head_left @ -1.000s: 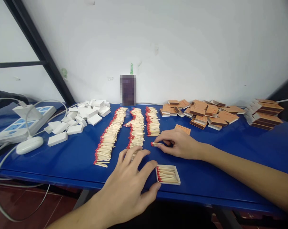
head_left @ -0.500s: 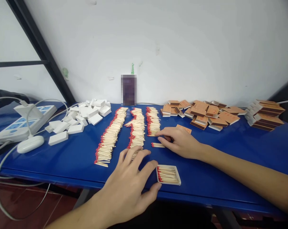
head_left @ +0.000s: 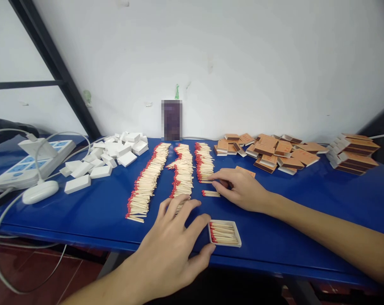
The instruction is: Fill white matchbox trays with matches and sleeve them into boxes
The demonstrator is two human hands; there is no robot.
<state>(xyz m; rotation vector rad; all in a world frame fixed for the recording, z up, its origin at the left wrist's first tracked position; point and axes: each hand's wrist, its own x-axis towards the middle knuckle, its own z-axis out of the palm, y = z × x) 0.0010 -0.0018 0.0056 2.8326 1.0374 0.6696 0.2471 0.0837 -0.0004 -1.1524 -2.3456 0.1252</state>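
the near end of the short row of matches [head_left: 205,163], beyond the white tray [head_left: 238,238] and slightly to its left, is met from the right by the fingertips of the right hand [head_left: 212,180]. each stick there is laid crosswise, its long axis running left to right, so that the red head is pointed away from that hand and the bare wooden end is turned toward it. the row is reached more closely by the right hand than by the left hand [head_left: 175,237], which is set along the tray's left side. the right forefinger is laid at the row's last sticks, with the thumb brought close below and only a narrow gap left; whether a match is pinched there cannot be told. between that row and the tray, a small bundle of matches [head_left: 211,193] is laid parallel to the row, just beside the right thumb. the left fingers are spread wide, the thumb and forefinger being placed at the tray's two left corners, apparently in contact.

the row's sticks are pale, slim and straight, tipped in bright red, and heaped over one another with slightly uneven ends. inside the tray, a layer of matches [head_left: 224,233] is arranged with the heads likewise to the left.
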